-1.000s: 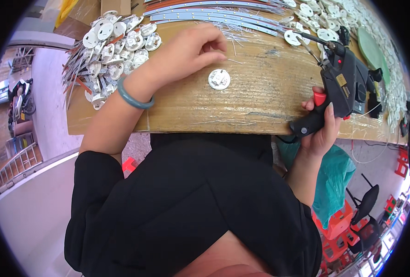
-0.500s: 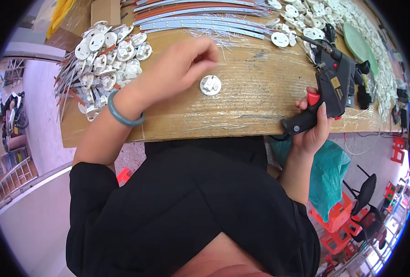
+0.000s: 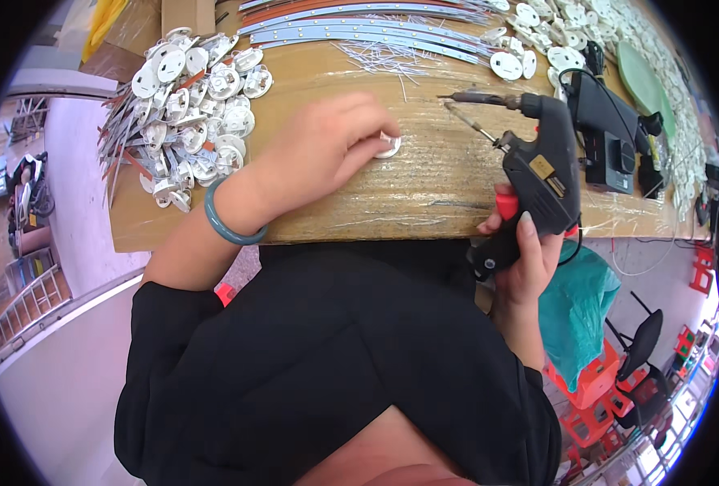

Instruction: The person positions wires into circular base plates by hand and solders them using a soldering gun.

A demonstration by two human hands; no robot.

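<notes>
My left hand (image 3: 327, 146) is over the middle of the table, its thumb and fingers closed on the edge of a small white round plastic piece (image 3: 389, 147). The fingers hide most of that piece. In my right hand (image 3: 529, 259) is a black soldering gun (image 3: 546, 166) with a red trigger, held by its handle near the front edge. The gun's dark tip (image 3: 457, 96) and a thin wire-feed tube (image 3: 469, 119) point left, above the wood and apart from the white piece.
A heap of white round pieces with strips (image 3: 185, 121) lies left. Blue-white LED strips (image 3: 359, 28) and loose thin wires (image 3: 384, 58) lie at the back. More white pieces (image 3: 566, 24), a green dish (image 3: 643, 73) and a black box (image 3: 610, 154) are right. A teal bag (image 3: 574, 316) hangs below.
My left hand has come down onto the white round piece, which lay uncovered before. The soldering gun has moved left and nearer to me, its tip turning leftward.
</notes>
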